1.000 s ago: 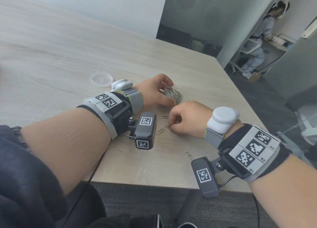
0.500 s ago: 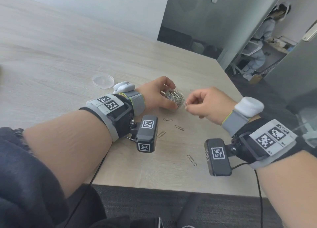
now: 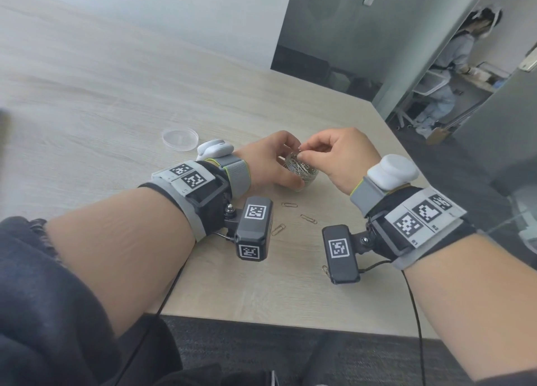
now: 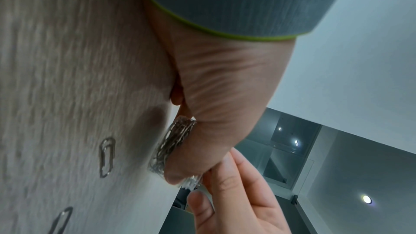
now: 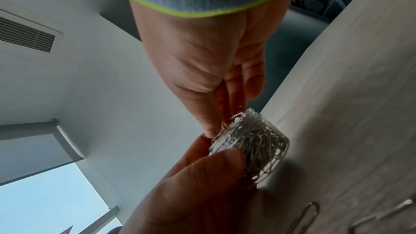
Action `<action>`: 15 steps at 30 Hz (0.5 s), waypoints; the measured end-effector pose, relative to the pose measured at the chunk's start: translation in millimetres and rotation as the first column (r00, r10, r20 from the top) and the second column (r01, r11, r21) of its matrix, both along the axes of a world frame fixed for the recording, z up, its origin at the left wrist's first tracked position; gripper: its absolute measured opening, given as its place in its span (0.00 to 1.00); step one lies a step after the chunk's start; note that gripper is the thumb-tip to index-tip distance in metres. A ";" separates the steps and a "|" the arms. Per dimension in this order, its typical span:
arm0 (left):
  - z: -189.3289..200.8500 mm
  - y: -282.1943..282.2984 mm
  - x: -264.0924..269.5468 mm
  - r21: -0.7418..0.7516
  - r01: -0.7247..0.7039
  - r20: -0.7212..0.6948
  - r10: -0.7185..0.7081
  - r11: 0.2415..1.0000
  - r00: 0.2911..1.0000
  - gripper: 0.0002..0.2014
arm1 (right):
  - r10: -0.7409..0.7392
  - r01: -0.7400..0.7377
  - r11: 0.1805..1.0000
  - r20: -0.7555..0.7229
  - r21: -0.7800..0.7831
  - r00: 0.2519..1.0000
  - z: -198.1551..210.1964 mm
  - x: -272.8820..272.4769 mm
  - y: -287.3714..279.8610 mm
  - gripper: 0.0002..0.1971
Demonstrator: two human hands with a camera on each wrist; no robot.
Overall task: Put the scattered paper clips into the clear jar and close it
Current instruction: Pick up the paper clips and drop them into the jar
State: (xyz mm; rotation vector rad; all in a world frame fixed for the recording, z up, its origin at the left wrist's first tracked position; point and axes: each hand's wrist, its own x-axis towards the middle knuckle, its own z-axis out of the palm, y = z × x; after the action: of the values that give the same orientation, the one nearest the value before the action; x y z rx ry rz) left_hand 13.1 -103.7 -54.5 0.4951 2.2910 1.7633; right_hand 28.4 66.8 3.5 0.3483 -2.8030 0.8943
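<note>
The clear jar (image 3: pixel 305 172), packed with silver paper clips, stands open on the wooden table (image 3: pixel 116 95). My left hand (image 3: pixel 286 164) grips it from the left, thumb on the near wall. My right hand (image 3: pixel 302 152) hovers just over the jar mouth and pinches one paper clip (image 5: pixel 234 118) between thumb and fingertips. The jar (image 5: pixel 258 147) shows close up in the right wrist view, and the jar (image 4: pixel 171 147) is partly hidden by my thumb in the left wrist view. Loose paper clips (image 3: pixel 289 205) (image 3: pixel 308 219) (image 3: pixel 278 230) lie in front of the jar. Another clip (image 3: pixel 326 270) is half hidden by the right wrist camera.
The clear round lid (image 3: pixel 180 138) lies flat on the table, left of and behind my left wrist. The table's near edge (image 3: pixel 261 318) and right corner are close. Beyond a doorway at the right, another person (image 3: pixel 447 80) bends over a desk.
My right hand lifted from the table in front of the jar with a clip and moved up and back to the jar mouth. The left hand kept its hold on the jar.
</note>
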 end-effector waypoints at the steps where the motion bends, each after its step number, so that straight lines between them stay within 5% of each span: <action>1: -0.2 0.0 -0.2 0.002 0.001 0.000 -0.001 1.000 1.000 0.30 | 0.000 0.000 1.000 -0.001 -0.022 1.000 0.7 0.6 0.5 0.02; 9: -0.9 1.1 -0.2 0.036 -0.015 0.024 0.014 0.999 1.000 0.30 | -0.045 0.042 0.971 -0.007 -0.236 0.999 6.2 10.5 12.4 0.03; 15: -1.5 1.9 -1.5 0.057 -0.080 0.027 0.078 0.995 0.997 0.30 | 0.010 -0.014 0.999 0.134 0.031 0.991 -2.6 25.0 26.1 0.04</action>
State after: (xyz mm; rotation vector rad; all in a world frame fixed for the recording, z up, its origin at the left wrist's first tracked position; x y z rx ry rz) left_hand 11.6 -101.8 -56.0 0.3953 2.2778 1.8662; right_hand 53.5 92.9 0.9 0.3215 -2.9436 0.9089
